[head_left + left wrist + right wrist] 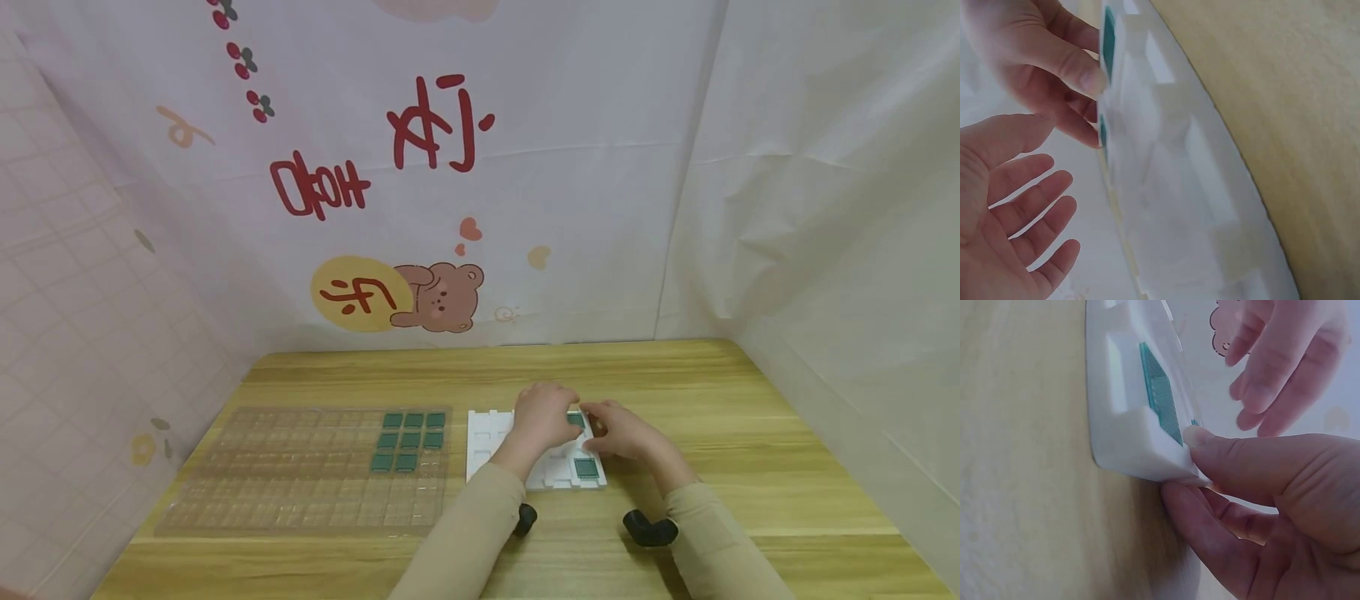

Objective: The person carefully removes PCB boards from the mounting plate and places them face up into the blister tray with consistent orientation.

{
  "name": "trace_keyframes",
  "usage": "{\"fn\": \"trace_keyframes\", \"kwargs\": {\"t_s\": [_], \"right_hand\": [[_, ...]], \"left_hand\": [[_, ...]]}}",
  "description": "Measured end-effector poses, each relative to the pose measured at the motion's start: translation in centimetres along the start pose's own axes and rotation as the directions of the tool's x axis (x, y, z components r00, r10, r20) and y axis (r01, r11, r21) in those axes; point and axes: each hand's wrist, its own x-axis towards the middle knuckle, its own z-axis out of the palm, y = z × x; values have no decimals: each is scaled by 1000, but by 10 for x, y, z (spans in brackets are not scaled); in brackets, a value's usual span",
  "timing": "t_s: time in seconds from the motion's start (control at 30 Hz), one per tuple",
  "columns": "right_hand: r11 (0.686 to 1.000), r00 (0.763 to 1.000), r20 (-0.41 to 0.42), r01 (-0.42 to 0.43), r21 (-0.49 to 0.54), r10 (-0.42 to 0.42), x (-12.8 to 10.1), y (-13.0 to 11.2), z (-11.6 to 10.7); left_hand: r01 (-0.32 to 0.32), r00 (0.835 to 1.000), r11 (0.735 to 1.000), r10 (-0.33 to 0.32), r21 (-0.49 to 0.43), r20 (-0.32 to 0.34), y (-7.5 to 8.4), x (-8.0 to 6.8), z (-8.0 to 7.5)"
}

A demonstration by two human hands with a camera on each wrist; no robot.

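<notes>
White tray (487, 442) lies on the table (750, 450) at its near middle, both hands over its far right part. The right hand (626, 433) pinches the tray's edge, thumb on top beside a green chip (1160, 394), fingers beneath. The left hand (542, 417) hovers over the tray with fingers loose and apart, holding nothing. Another chip (586, 468) sits in the near right pocket. To the left lies a clear tray (247, 475) with eight chips (409, 439). Behind hangs a curtain (525, 167).

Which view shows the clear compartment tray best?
Head view: the clear tray lies whole on the table, eight green chips in its upper right cells. Neither wrist view shows it; they show only the white tray.
</notes>
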Motion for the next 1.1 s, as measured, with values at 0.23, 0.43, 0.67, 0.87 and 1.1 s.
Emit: {"fn": "trace_keyframes", "kwargs": {"t_s": [0.23,0.43,0.67,0.87,1.1], "right_hand": [[1000,1000,-2,5,-8,-5,0,-3,0],[999,1000,-10,20,-36,-21,-1,-2,1],[999,1000,-16,26,-44,-27,1,1,1],[998,999,-15,43,-44,-44,2,1,0],[998,999,-13,48,-42,-48,1,1,0]], "left_hand": [[36,999,999,-36,15,19,-1,7,10],[60,998,997,-61,40,28,-3,11,20],[72,996,993,-77,98,40,1,13,24],[70,996,988,-76,135,40,4,15,25],[72,996,988,-78,138,36,4,16,25]]}}
